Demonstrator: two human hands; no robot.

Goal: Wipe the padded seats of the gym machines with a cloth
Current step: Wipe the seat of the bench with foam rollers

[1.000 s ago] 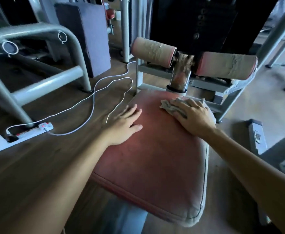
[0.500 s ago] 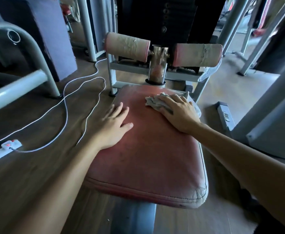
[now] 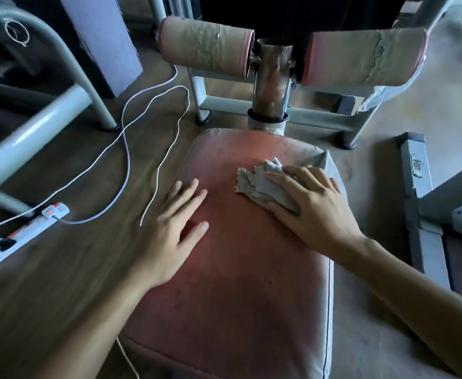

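Cloth [image 3: 262, 184], grey and crumpled, lies on the far right part of the red padded seat [image 3: 232, 283], pressed flat under the right hand [image 3: 312, 209], while the left hand [image 3: 173, 233] rests spread on the seat's left edge.

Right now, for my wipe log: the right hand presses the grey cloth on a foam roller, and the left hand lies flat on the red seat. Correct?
Wrong surface. The head view shows the right hand pressing the grey cloth on the red seat, and the left hand lies flat on that seat too.
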